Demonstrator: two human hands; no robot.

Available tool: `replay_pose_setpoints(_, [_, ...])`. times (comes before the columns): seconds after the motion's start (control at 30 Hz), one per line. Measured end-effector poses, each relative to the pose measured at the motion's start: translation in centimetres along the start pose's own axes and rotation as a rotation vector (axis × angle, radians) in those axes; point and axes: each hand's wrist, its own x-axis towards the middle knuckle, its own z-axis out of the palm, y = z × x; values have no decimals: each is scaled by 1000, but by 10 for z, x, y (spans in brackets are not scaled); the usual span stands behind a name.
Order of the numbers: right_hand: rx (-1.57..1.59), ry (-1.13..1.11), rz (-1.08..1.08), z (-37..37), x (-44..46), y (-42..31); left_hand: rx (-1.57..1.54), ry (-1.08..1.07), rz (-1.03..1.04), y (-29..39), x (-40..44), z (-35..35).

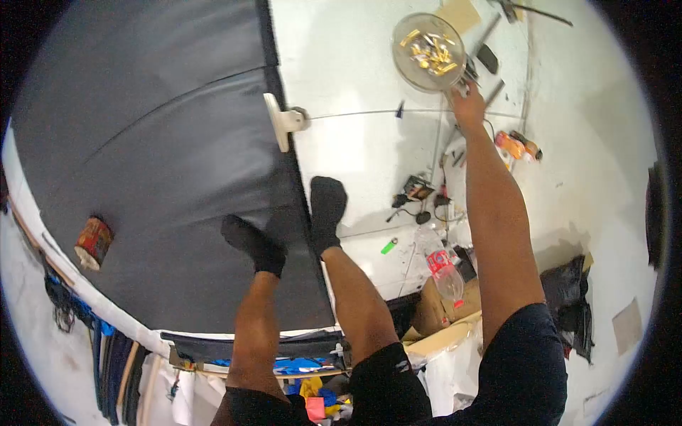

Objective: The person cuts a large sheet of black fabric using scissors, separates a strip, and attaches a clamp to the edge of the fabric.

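My right hand (469, 106) reaches out at the upper right, its fingers closed at the near edge of a round, greyish dish (400, 67) with a short handle-like part. Small yellow and white pieces (435, 53) that look like cigarette butts lie in the dish. Close to the hand are a dark flat object (487, 59) and a grey strip (495, 92). My left hand is outside the view.
My socked feet (329, 206) rest on a black mat (163, 177) and white tiles. A big white clip (285, 122) sits at the mat's edge. Around are a plastic bottle (445, 275), green lighter (388, 246), cables, a cardboard box (430, 312) and a red cylinder (94, 241).
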Motion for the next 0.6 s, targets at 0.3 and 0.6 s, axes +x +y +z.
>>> replay_pose_setpoints(0.3, [526,-415,518,19,-20,30,-90,36,-53,-45,-45,-31])
replay_pose_setpoints(0.6, [524,-351,218,-58,-187,-13,-241,40,-362,-266,-274,-91])
